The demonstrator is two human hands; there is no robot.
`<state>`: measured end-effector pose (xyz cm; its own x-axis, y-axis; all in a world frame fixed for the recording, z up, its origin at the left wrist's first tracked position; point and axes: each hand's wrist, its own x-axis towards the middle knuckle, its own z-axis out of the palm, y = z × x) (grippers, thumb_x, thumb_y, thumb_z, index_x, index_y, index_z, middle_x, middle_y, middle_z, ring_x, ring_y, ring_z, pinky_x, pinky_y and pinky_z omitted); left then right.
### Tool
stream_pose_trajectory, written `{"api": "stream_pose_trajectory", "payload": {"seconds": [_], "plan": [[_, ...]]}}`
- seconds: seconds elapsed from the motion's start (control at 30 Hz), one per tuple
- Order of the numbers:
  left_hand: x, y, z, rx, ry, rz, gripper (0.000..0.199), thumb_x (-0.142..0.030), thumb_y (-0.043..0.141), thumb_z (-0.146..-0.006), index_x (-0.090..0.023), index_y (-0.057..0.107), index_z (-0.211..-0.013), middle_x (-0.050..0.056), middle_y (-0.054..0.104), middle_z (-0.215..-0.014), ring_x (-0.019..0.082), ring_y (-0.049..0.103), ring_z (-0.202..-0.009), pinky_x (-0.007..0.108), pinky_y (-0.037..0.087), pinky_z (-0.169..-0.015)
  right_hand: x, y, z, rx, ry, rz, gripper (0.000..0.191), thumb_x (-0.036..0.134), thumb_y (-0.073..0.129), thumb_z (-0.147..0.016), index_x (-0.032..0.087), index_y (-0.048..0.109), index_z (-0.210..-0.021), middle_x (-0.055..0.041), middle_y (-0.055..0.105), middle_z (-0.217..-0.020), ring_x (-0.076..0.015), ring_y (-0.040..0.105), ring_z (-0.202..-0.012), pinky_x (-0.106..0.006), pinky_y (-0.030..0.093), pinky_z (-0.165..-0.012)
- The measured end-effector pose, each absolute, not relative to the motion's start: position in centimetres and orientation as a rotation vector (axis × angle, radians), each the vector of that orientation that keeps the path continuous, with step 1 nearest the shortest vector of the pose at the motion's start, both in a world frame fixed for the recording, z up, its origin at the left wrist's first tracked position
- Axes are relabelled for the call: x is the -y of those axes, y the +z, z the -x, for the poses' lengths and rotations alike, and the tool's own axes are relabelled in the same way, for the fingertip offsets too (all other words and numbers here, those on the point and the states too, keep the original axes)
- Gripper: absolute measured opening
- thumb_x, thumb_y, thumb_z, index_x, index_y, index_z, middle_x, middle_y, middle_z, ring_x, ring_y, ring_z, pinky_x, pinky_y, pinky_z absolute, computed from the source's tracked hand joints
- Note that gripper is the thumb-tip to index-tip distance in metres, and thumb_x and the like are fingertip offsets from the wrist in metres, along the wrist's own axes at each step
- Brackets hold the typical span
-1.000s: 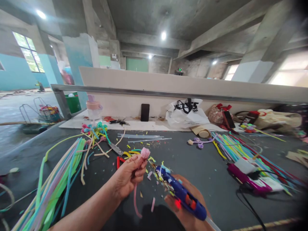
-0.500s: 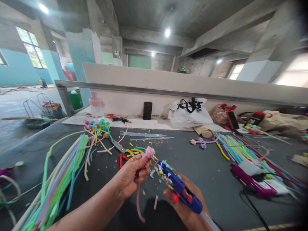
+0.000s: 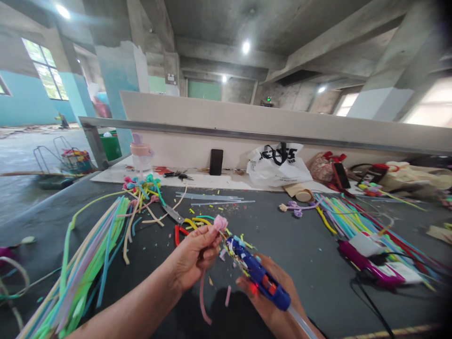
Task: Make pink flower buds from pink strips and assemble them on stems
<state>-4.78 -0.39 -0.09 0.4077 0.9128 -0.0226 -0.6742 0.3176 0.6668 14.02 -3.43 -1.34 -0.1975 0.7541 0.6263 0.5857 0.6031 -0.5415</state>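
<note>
Pinched in the fingers of my left hand (image 3: pixel 199 252) is a pink pipe-cleaner flower (image 3: pixel 221 222), its pink stem hanging below the hand. My right hand (image 3: pixel 270 296) is wrapped around a blue hot glue gun (image 3: pixel 263 275) with a red light glowing on its side. A clear glue stick (image 3: pixel 302 322) sticks out of its back end. The gun's nozzle points up and left, right by the flower; whether they touch I cannot tell. Scraps of pipe cleaner cling to the gun's front. A short pink piece (image 3: pixel 228 296) lies on the table below.
Bundled pipe cleaners lie at left (image 3: pixel 88 268) and right (image 3: pixel 353 216). Yellow-and-red-handled pliers (image 3: pixel 176 216) rest beyond my left hand, near clear glue sticks (image 3: pixel 212 197). A phone (image 3: pixel 216 162) leans at the back beside a white bag (image 3: pixel 278 165). A purple power strip (image 3: pixel 369 268) sits right.
My right hand has brought the glue gun slightly left and up, its nozzle now closer to the pink flower. The left hand stays nearly still.
</note>
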Motion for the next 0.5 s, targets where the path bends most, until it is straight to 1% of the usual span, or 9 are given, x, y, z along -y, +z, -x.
{"api": "stream_pose_trajectory", "payload": {"seconds": [0.17,0.33,0.4,0.5], "plan": [[0.37,-0.17,4.86,-0.439,1.091,-0.644,0.019,-0.027,0.066,-0.077,-0.013,0.054,-0.082,-0.005,0.042,-0.065,-0.002,0.027,-0.04,0.011,0.01,-0.034,3.56,-0.86,-14.15,1.954,0.148,1.09,0.023,0.039,0.059,-0.076,0.021,0.056,-0.061,0.0002,0.059,-0.06,-0.0145,0.056,-0.051,-0.024,0.047,-0.047],[0.37,-0.05,4.84,-0.496,1.091,-0.639,0.022,-0.028,0.068,-0.075,-0.013,0.052,-0.077,-0.004,0.043,-0.064,-0.002,0.026,-0.04,0.011,0.009,-0.034,3.56,-0.59,-14.13,2.023,0.173,1.062,0.019,0.037,0.059,-0.076,0.021,0.057,-0.066,-0.0009,0.061,-0.063,-0.0156,0.059,-0.056,-0.024,0.049,-0.052],[0.34,-0.11,4.84,-0.501,1.096,-0.644,0.023,-0.029,0.068,-0.074,-0.013,0.052,-0.075,-0.005,0.042,-0.064,-0.002,0.026,-0.04,0.011,0.01,-0.034,3.53,-0.57,-14.22,2.039,0.171,1.059,0.017,0.036,0.059,-0.075,0.021,0.058,-0.067,-0.001,0.061,-0.064,-0.0161,0.06,-0.057,-0.024,0.049,-0.052],[0.2,-0.3,4.93,-0.483,1.081,-0.634,0.02,-0.028,0.066,-0.076,-0.014,0.052,-0.079,-0.005,0.041,-0.065,-0.002,0.026,-0.039,0.01,0.011,-0.034,3.36,-0.48,-14.8,2.041,0.182,1.067,0.015,0.035,0.058,-0.075,0.022,0.057,-0.069,-0.0004,0.061,-0.066,-0.0156,0.059,-0.055,-0.024,0.048,-0.05]]}}
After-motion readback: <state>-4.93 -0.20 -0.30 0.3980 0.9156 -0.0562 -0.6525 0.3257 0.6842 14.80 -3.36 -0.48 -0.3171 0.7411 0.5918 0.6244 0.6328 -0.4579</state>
